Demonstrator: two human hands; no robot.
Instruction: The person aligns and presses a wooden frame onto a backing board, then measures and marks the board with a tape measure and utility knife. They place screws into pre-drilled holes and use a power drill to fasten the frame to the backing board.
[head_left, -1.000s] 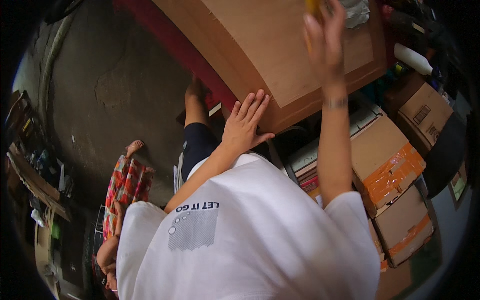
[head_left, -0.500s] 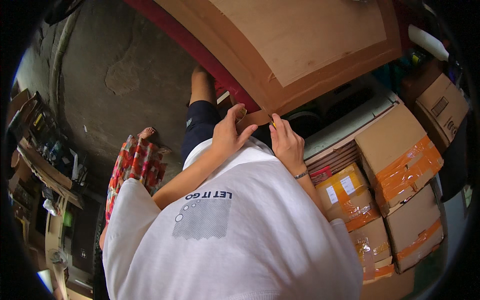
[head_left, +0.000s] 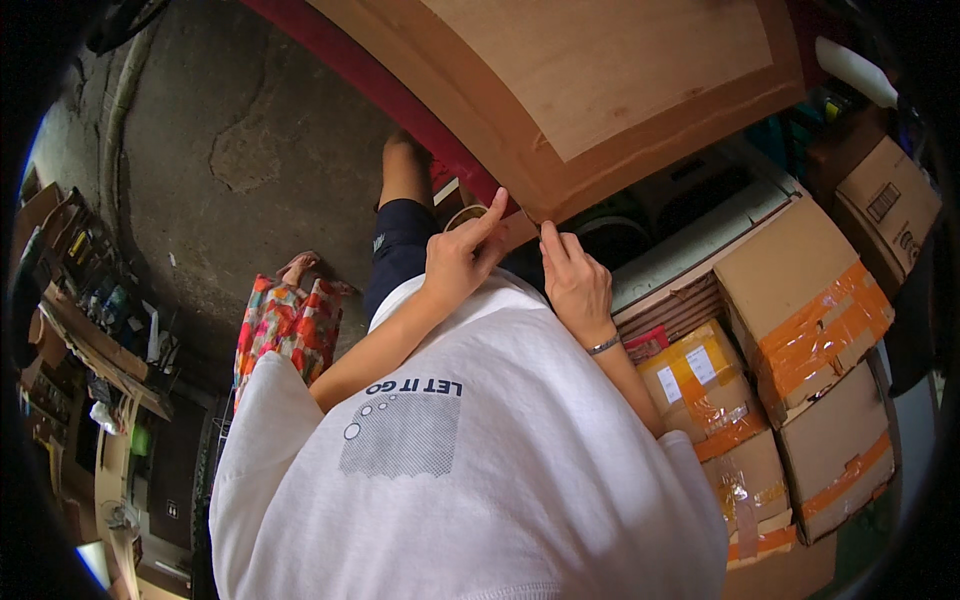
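A pale wooden panel edged with broad brown tape lies in front of me. A brown strip of tape runs from its near corner toward my left hand. This hand curls at a tape roll, partly hidden behind the fingers, with the index finger stretched toward the panel's red side. My right hand, with a bracelet at its wrist, is closed, its fingertips at the panel's near corner. What it pinches is mostly hidden.
Taped cardboard boxes are stacked at right, beside a pale ledge. Another person's leg in patterned cloth and bare foot are at left on the concrete floor. Cluttered shelves line the far left.
My left index finger has stretched out toward the panel's edge. My right fingertips have moved up to the corner, and the small yellow-and-black object seen there before is now hidden.
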